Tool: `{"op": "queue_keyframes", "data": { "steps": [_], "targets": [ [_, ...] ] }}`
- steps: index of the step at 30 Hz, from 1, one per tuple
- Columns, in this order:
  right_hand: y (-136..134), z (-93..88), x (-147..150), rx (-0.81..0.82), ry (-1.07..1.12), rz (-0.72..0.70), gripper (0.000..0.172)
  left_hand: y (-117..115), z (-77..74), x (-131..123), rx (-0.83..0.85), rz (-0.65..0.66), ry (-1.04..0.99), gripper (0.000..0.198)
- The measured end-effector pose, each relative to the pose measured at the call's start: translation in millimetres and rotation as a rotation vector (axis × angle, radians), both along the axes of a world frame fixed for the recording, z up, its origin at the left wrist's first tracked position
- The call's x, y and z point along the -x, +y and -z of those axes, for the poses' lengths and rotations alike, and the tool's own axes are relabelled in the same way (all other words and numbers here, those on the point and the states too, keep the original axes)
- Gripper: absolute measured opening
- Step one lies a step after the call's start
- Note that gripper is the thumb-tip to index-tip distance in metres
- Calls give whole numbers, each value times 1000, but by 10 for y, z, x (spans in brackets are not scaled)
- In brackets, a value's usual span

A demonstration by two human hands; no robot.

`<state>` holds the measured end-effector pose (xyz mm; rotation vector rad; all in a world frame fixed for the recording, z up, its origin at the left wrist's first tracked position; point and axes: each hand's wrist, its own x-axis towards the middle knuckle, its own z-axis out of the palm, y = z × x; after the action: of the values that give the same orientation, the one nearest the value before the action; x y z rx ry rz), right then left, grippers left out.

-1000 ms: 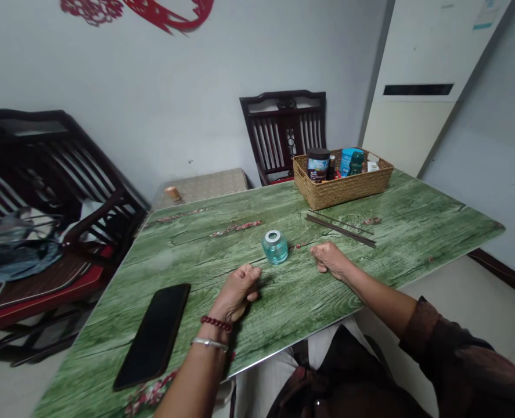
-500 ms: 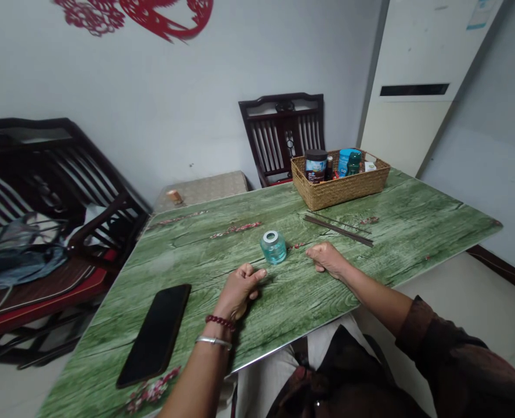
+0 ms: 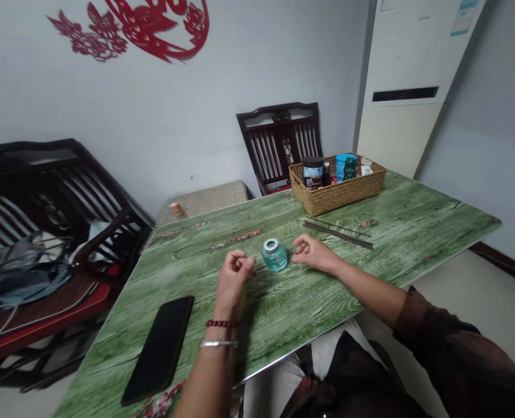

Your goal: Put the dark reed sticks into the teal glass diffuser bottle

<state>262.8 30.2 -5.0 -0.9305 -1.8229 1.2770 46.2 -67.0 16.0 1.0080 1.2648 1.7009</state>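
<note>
A small glass jar (image 3: 274, 259) of blue-green liquid, topped with a silver ring-shaped collar, stands upright on the green wood-grain table (image 3: 283, 313). Just left of it is my left hand (image 3: 234, 278), its fingers loosely bent with a gap to the thumb and nothing held. On the jar's other side my right hand (image 3: 314, 253) comes close to the glass, also bare, with bent fingers slightly apart. Neither hand clearly touches the jar. Several thin dark reed sticks (image 3: 339, 234) lie beyond my right hand.
A woven basket (image 3: 344, 194) of jars and bottles stands at the back right. A black phone (image 3: 159, 348) lies at the left near side. Dark wooden chairs (image 3: 283, 148) stand behind and left of the table, beside a low patterned surface (image 3: 209, 200).
Both hands have moved in toward the jar from either side, and their fingers have loosened from a more closed shape. The jar and sticks stay in place; the view has tilted slightly upward.
</note>
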Motion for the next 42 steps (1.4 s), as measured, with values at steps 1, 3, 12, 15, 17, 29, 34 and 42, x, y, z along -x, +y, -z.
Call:
{"op": "queue_keyframes", "data": {
  "steps": [1,3,12,15,17,29,34,42],
  "targets": [
    [50,-20,71,-33,-19,-8,63,92,-69,13,-46,-11,19,49],
    [141,-20,236,-67,-44,-64,84,285,-167,19,-110,2,50,55],
    [281,118,801,-109,-202,-87,87,632,136,53,-74,214,-40,53],
    [314,131,874,-165,-174,-96,82,609,194,116,-102,233,-26,54],
    [332,152,896,-203,-168,-113,81,599,185,146,-140,228,29,55],
    [364,258,923,-267,-248,-100,76,578,105,139,-65,213,342,53],
    [336,212,922,-230,-253,-87,74,591,81,107,-37,163,287,54],
    [327,179,902,-207,-204,-121,77,636,207,146,-128,105,338,76]
  ]
}}
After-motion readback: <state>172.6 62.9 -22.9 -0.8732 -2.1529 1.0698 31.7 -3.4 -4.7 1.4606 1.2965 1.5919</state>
